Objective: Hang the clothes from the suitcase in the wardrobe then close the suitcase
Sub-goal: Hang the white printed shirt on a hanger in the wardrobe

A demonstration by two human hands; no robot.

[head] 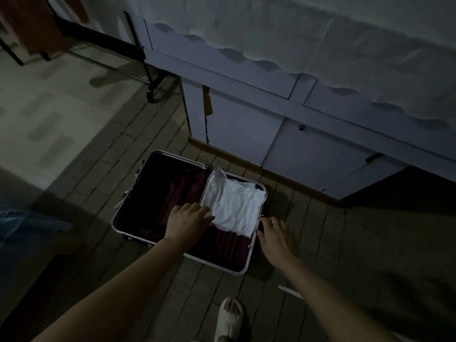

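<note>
An open suitcase [116,219] with a silver rim and dark maroon lining lies flat on the floor. Folded white clothes [234,203] sit in its right half. My left hand [188,218] reaches over the suitcase, its fingertips touching the left edge of the white clothes. At the right rim of the suitcase hovers my right hand [276,236], fingers spread, a ring on one finger, just beside the clothes. Neither hand visibly grips anything. The left half of the suitcase looks dark, and what lies in it cannot be made out.
A pale cabinet [308,149] with doors stands just behind the suitcase, a white cloth [320,40] draped over its top. A black metal rack [138,50] with orange fabric stands at the back left. My slippered foot [229,317] is on the tiled floor below.
</note>
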